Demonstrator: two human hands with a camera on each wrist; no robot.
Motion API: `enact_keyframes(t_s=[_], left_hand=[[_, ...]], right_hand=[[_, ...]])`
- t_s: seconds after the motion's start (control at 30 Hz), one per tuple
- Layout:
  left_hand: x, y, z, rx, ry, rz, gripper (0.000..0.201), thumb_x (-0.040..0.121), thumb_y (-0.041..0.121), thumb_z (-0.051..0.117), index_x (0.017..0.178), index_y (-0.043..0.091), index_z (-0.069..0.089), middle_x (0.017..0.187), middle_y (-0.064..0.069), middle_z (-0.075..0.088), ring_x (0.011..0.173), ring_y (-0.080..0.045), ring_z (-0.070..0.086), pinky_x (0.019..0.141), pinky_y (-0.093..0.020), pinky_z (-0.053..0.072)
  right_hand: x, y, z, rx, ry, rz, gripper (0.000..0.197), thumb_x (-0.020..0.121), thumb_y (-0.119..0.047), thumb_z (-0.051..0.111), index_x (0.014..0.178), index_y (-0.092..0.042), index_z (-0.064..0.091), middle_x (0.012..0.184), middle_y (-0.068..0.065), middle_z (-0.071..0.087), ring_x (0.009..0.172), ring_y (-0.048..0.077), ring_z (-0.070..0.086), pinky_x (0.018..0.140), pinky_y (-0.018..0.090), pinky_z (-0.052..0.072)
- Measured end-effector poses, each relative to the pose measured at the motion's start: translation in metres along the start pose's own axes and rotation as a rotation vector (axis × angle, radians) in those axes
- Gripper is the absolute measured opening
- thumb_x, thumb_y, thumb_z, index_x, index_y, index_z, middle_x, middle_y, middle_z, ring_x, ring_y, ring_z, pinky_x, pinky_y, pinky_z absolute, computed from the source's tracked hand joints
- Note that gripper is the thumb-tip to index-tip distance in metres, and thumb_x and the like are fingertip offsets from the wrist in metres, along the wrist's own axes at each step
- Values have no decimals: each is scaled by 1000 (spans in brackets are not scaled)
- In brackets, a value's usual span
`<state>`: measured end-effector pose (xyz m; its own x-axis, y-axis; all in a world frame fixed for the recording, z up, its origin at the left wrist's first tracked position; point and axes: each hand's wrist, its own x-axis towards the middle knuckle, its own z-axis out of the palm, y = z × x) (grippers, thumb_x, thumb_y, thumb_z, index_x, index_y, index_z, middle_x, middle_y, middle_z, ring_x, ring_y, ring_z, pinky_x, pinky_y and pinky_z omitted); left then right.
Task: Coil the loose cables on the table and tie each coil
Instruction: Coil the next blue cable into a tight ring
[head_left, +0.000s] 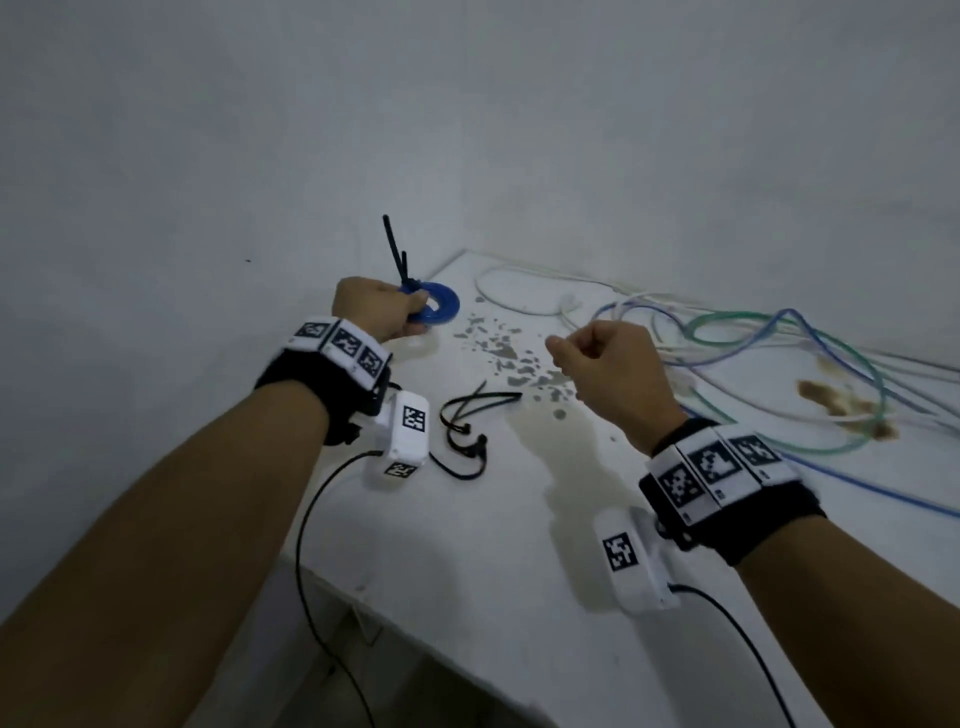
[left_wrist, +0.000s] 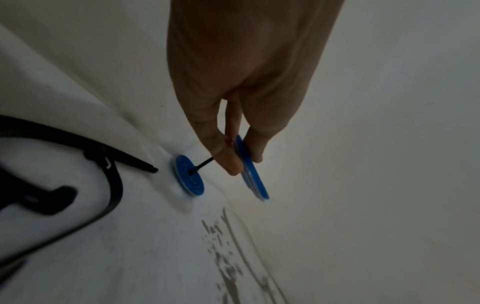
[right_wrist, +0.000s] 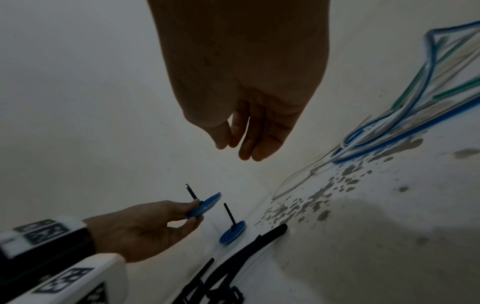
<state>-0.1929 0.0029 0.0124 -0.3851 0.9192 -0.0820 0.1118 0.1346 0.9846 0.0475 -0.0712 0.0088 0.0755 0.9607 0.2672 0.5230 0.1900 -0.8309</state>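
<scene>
A flat blue cable coil is pinched at its rim by my left hand above the table's far left corner. A black zip tie wraps it, tail pointing up. In the wrist views a second blue disc with a black stem shows below it; I cannot tell whether it is another coil or a reflection. My right hand hovers over the table's middle, fingers loosely curled, holding nothing. Loose blue, green and white cables sprawl at the right.
Spare black zip ties lie on the white table near my left wrist. Grey flaked patches and a brown stain mark the top. Walls close the far and left sides. The table's near edge runs diagonally at bottom left.
</scene>
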Motion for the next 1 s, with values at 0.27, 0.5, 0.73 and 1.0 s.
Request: enact_keyframes(t_s=[0.27, 0.5, 0.73, 1.0], left_hand=[[68, -25, 9, 370, 147, 0, 48, 74, 38, 81, 91, -6, 73, 83, -12, 70, 73, -24, 65, 60, -29, 48], [71, -22, 17, 504, 181, -53, 54, 76, 38, 83, 105, -5, 68, 104, -15, 67, 102, -28, 67, 68, -29, 49], [70, -15, 18, 749, 169, 50, 40, 73, 29, 87, 87, -2, 67, 106, -18, 70, 98, -30, 68, 69, -33, 50], [48, 4, 30, 837, 103, 163, 30, 85, 29, 71, 82, 2, 59, 107, -21, 67, 102, -38, 64, 72, -33, 42]], right_hand=[[25, 4, 13, -89, -176, 46, 29, 91, -29, 70, 72, -8, 64, 69, 12, 66, 41, 9, 54, 39, 18, 42], [29, 7, 29, -100, -264, 49, 30, 92, -32, 68, 79, -6, 68, 70, 3, 71, 44, 0, 55, 51, 33, 53], [23, 12, 23, -128, -272, 17, 30, 91, -33, 69, 77, -7, 67, 77, 6, 73, 49, 1, 55, 57, 24, 46], [31, 26, -38, -398, -332, 15, 25, 91, -31, 70, 84, -7, 69, 80, 7, 70, 68, 15, 62, 60, 25, 48]])
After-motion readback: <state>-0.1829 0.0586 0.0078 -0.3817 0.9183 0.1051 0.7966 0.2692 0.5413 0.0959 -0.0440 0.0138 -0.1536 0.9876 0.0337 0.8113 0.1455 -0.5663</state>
